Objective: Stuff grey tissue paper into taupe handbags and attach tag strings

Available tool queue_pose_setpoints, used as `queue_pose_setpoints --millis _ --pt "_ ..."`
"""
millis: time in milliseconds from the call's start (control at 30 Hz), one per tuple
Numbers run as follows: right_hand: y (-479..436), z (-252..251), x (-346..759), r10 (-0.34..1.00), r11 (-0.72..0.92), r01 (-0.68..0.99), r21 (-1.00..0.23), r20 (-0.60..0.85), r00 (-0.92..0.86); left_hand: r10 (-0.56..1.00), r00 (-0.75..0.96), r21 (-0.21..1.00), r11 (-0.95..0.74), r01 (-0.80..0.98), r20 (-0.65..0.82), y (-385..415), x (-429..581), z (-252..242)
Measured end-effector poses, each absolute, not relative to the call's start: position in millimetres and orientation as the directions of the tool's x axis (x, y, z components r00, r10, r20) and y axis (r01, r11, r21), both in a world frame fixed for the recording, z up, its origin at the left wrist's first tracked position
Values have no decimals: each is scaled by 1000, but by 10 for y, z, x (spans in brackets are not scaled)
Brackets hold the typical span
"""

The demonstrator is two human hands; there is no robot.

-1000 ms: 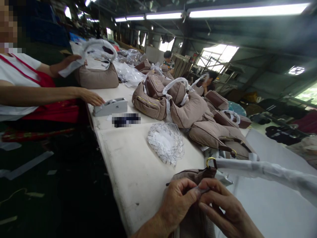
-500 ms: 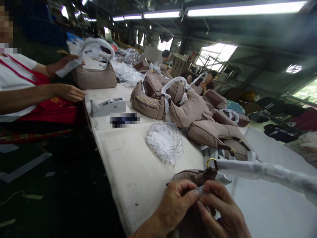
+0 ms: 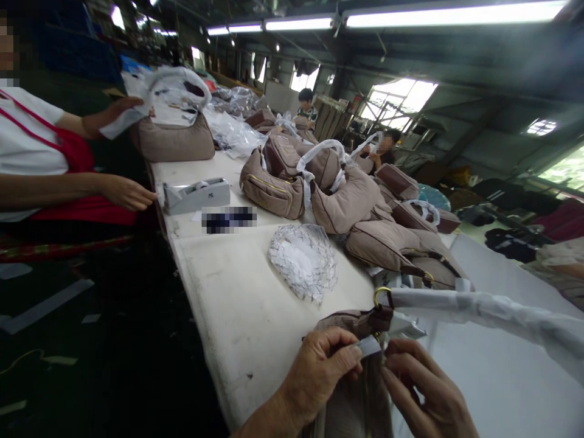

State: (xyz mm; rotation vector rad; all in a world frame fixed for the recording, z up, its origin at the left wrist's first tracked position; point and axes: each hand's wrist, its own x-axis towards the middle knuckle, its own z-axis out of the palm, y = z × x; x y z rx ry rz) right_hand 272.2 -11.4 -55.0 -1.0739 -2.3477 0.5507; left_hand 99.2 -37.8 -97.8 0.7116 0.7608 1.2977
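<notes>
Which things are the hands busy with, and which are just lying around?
In hand: left hand pinching grey strip; right hand beside it; brown bag; wrapped handle.
Lying about: tape dispenser; netted bundle; pile of bags.

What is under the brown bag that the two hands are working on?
The brown bag lies on the white table, near its edge. The left hand, pinching a pale strip, and the right hand cover its middle, so anything beneath there is hidden.

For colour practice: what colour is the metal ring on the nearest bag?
Gold metal ring, head view.
</notes>
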Motion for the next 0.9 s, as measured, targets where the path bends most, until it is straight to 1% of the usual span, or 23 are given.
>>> queue_pose_setpoints --millis 67,133,233,400,500,633,700,800,900 --pt "-174 -510 2697 777 567 503 -653 221 -589 990 90 827 138 -546 -106 -374 1018 -989" --pt "-216 -463 2658 760 541 424 -726 207 -616 993 67 852 121 -509 -100 -372 1048 -1006" --pt "-236 -397 2606 750 519 356 -777 215 -625 996 55 875 89 -477 -71 -373 1079 -1031" --pt "-196 -367 2562 730 465 239 -852 217 -648 997 57 875 69 -480 -47 -374 1091 -1041" --pt "-178 -417 2534 767 356 246 -902 132 -627 998 42 874 56 -482 -41 -378 1092 -1034" --pt "-203 -480 2506 872 24 244 -969 -99 -480 998 35 877 62 -476 -51 -388 1083 -1017" --pt "-225 -490 2503 894 -80 249 -965 -181 -410 998 42 884 66 -464 -53 -391 1074 -1007" --pt "-246 -495 2502 922 -108 299 -948 -208 -325 997 46 890 71 -450 -56 -391 1066 -1001" --pt "-251 -511 2499 931 -121 289 -950 -209 -298 998 38 894 69 -443 -58 -387 1063 -1001"
